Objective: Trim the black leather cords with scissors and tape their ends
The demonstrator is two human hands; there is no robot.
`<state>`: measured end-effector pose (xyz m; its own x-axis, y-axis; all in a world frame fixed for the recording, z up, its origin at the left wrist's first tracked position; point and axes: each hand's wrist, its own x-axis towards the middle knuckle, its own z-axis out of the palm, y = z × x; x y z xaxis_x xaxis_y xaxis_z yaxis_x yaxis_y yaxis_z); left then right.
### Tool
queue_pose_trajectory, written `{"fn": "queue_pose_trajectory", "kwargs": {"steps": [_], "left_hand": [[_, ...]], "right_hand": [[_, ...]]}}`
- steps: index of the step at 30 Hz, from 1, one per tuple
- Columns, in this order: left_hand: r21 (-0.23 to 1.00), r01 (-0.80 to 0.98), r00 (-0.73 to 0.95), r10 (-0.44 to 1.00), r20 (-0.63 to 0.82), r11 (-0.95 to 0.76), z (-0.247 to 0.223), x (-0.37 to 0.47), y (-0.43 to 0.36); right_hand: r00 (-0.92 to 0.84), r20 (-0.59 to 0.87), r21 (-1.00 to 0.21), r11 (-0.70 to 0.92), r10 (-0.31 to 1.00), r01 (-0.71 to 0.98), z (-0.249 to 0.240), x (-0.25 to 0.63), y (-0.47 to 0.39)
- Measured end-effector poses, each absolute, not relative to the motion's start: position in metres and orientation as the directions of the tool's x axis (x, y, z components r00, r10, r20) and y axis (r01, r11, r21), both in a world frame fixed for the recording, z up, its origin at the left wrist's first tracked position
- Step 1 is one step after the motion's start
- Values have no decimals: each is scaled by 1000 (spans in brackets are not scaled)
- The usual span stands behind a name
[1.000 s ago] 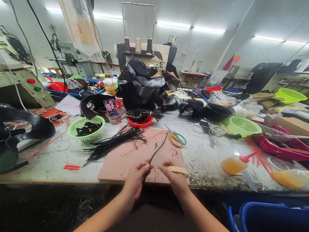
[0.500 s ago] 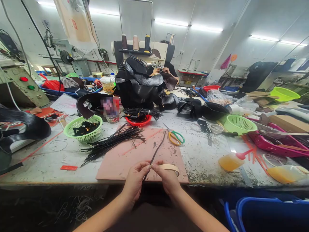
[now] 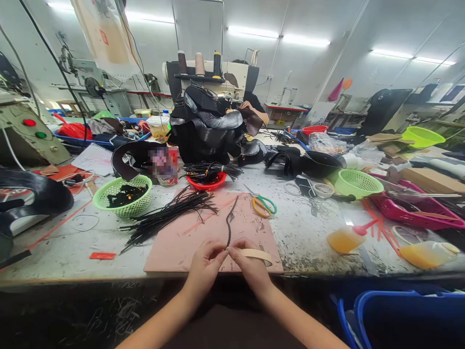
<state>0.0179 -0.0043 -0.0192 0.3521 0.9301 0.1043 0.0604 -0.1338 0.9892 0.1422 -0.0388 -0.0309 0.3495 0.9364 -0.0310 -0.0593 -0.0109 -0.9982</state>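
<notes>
A thin black braided cord (image 3: 228,225) runs from my fingertips up over a pink board (image 3: 167,252), its far part bent. My left hand (image 3: 207,261) pinches the near end of the cord between thumb and fingers. Fingertip to fingertip with it, my right hand (image 3: 249,264) is closed at the same spot on the cord. A roll of masking tape (image 3: 263,256) sticks out past the right hand's knuckles; whether the fingers grip it is hidden. Scissors (image 3: 264,206) with green and yellow handles lie at the board's upper right. A bundle of black cords (image 3: 167,215) overlaps its left edge.
Green baskets (image 3: 125,206) (image 3: 358,184) stand left and right, a red bowl (image 3: 207,184) between them. Black leather bags (image 3: 207,131) pile up behind. Glue bottles (image 3: 345,241) sit at right, a blue bin (image 3: 407,310) below. A person (image 3: 254,109) works at a sewing machine beyond.
The cord's far end has swung left and the cord is more bent. Its tail below my hands no longer shows. Both hands stay together; the view has shifted slightly.
</notes>
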Motion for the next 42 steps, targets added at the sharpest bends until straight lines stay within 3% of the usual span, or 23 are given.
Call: {"fn": "queue_pose_trajectory", "kwargs": {"steps": [5,8,11,20,28,33,42], "left_hand": [[942,-208,405,900,-161,262,-15,23,-6],[844,-356,432,872,-232,401,-7,25,-9],[774,-396,486,828,-280,495,-3,25,-12],[925,-198,466,862,-202,323,-5,21,-6],[758,-253,654,684,-324,602,1,20,-5],[686,-222,755,568,-328,693,2,18,-7],[876,-171,562,774,-290,452,-2,19,-8]], "right_hand": [[264,34,-994,61,964,-94,-34,148,-36],[119,15,-970,43,993,-240,-37,149,-35],[56,-12,-930,9,998,-369,-37,149,-36],[204,104,-987,126,974,-101,-20,150,-34],[21,172,-983,173,985,-58,-17,161,-35],[-118,179,-974,159,977,-164,-9,161,-38],[-16,236,-969,237,972,68,-15,164,-34]]}}
